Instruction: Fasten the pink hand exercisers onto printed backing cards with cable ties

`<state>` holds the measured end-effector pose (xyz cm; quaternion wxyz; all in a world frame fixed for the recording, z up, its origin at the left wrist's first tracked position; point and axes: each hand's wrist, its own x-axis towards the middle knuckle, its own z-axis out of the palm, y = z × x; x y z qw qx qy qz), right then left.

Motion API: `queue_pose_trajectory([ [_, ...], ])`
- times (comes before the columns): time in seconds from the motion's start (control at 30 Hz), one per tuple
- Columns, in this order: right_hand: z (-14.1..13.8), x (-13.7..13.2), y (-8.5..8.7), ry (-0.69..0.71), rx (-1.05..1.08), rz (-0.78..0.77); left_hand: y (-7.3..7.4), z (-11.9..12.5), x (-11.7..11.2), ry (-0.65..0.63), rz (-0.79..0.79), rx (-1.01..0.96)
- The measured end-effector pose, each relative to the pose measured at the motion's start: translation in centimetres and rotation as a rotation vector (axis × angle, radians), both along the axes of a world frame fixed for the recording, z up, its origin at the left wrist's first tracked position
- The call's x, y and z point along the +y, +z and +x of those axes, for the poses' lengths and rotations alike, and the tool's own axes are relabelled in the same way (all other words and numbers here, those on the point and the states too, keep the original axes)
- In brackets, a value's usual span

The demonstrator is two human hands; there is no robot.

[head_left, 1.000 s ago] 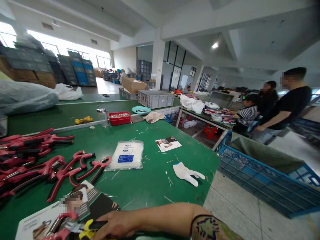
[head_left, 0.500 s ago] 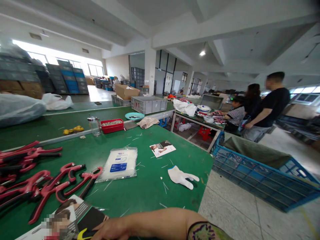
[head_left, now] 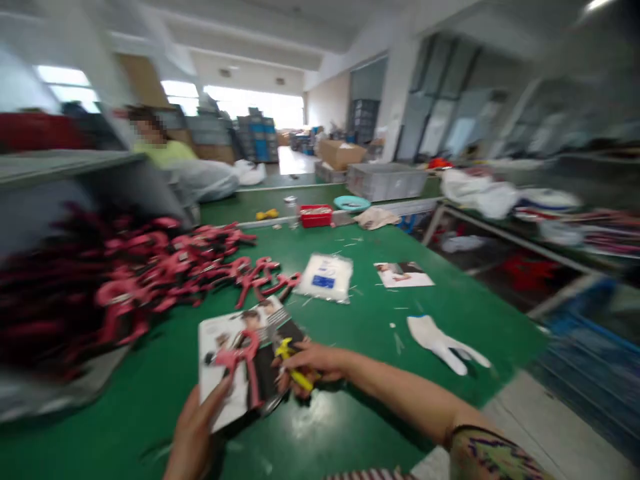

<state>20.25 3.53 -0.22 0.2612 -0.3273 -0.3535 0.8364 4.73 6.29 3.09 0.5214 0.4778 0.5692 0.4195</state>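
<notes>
My left hand (head_left: pixel 197 420) grips the lower left edge of a printed card (head_left: pixel 213 333), thumb on top. On that card lies a pink and black spring clamp (head_left: pixel 254 370), which looks fastened to it. My right hand (head_left: pixel 323 360) is closed round yellow-handled pliers (head_left: pixel 301 380) at the card's right side. Their jaws are blurred, and I cannot tell whether they touch the card. A big heap of similar clamps (head_left: pixel 185 263) spreads over the left of the green table (head_left: pixel 345 433).
Beyond the card lie a clear bag of white strips (head_left: pixel 325 277), another printed card (head_left: pixel 404 274) and a white glove (head_left: pixel 445 343). A red bin (head_left: pixel 316 216), a teal dish (head_left: pixel 351 203) and a grey crate (head_left: pixel 385 181) stand farther back. A person (head_left: pixel 165 150) is at the far left.
My view has swung left and down, bringing the clamp heap, the held card and both hands into sight. The people at the right have left the view.
</notes>
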Motion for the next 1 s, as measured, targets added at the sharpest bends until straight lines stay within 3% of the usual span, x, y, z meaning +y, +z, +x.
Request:
queue_pose_trajectory([
  [0.07,0.4,-0.4,1.3,0.021,-0.092,0.056,-1.2,-6.2,-0.9,0.099,-0.035,0.009],
  [0.13,0.9,0.2,2.2,0.088,-0.181,0.078,-2.0,-10.6,-1.6,0.074,-0.026,-0.055],
  [0.23,0.8,0.6,3.4,0.204,-0.241,0.08,-2.7,-13.2,-1.7,-0.025,0.042,-0.088],
  [0.37,0.1,0.6,5.0,0.262,-0.279,0.071,-2.5,-12.5,-1.3,-0.116,0.081,0.023],
  [0.7,0.0,4.2,7.7,0.543,-0.397,-0.051,0.1,-11.2,-1.2,-0.306,0.259,0.446],
  [1.0,0.3,5.2,9.8,0.639,-0.499,-0.126,0.0,-10.8,-1.0,-0.317,0.272,0.499],
])
